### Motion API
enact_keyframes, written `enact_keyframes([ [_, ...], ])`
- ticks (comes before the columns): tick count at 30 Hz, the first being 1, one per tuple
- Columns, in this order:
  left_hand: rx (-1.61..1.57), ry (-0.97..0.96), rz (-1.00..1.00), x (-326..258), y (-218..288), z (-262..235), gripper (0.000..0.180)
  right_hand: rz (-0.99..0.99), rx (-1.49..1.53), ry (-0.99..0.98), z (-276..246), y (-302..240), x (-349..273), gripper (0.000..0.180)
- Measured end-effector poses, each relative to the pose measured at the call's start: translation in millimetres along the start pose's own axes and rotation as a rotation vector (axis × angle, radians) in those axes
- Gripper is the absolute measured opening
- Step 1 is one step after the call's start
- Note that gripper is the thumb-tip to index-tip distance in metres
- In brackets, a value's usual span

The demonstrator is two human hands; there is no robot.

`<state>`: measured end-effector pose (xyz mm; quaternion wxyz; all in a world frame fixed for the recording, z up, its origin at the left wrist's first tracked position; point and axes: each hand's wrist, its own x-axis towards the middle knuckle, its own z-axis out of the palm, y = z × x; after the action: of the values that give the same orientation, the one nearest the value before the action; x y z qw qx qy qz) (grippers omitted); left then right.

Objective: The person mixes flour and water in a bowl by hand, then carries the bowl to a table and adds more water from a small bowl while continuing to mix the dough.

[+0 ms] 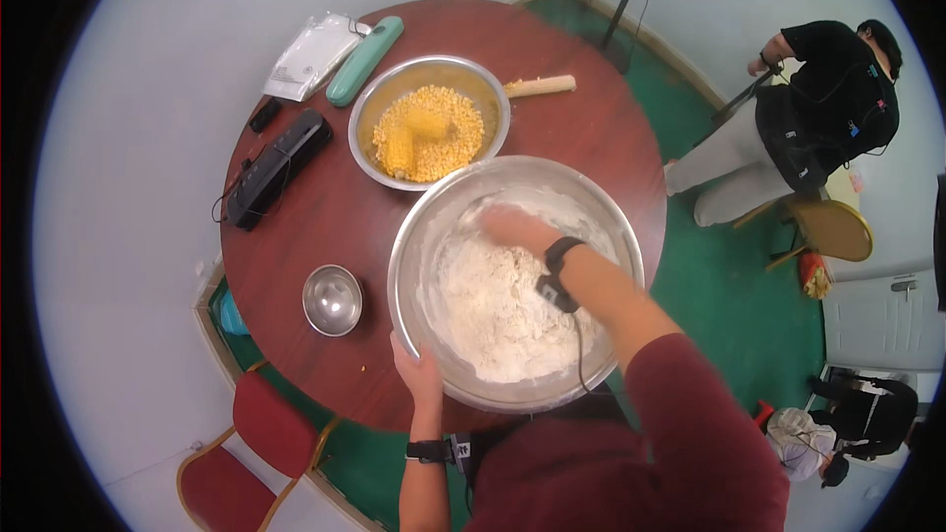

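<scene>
Right hand (517, 229) sits in the flour (498, 310) inside the big bowl (414, 236) at the table's (305, 227) near edge; finger spread can't be told, blurred and floured. Left hand (419, 374) clamps the bowl's near-left rim. Far of it, a corn bowl (370, 108). Small empty bowl (332, 299) to the left. Black device (278, 167) far left. A person (808, 128) stands far right.
</scene>
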<state>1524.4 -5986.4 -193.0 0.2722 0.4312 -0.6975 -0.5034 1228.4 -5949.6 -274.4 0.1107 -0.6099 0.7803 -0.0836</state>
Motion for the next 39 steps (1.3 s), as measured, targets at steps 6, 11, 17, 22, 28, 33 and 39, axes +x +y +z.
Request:
enact_keyframes([
  [6, -0.094, 0.034, -0.01, -0.7, -9.7, -0.7, 0.034, 0.154, -0.086, -0.198, 3.4, 35.9, -134.5, 0.018],
  [11, -0.144, 0.034, -0.057, -2.1, 3.5, 3.4, 0.034, 0.654, 0.322, -0.443, -32.0, -69.9, -200.1, 0.04],
  [17, -0.088, -0.028, 0.009, -4.4, 0.5, 3.7, 0.038, 0.414, 0.223, -0.462, -24.8, -148.6, -203.7, 0.047],
  [22, 0.065, 0.013, 0.11, -2.3, -28.8, 19.3, 0.045, 0.252, 0.149, -0.066, 31.2, -146.7, -202.3, 0.035],
  [28, -0.154, -0.054, 0.396, 18.7, -65.6, 8.3, 0.048, 0.325, 0.402, 0.107, 18.0, -137.0, -205.7, 0.014],
  [33, 0.472, 0.026, 0.771, -28.9, 42.5, -7.4, 0.039, 0.537, 0.24, 0.076, -13.7, -160.3, -237.2, 0.013],
  [39, 0.522, -0.948, 0.491, -41.7, 104.8, 5.2, 0.045, 0.585, 0.31, -0.117, 33.5, -194.0, -219.7, 0.02],
])
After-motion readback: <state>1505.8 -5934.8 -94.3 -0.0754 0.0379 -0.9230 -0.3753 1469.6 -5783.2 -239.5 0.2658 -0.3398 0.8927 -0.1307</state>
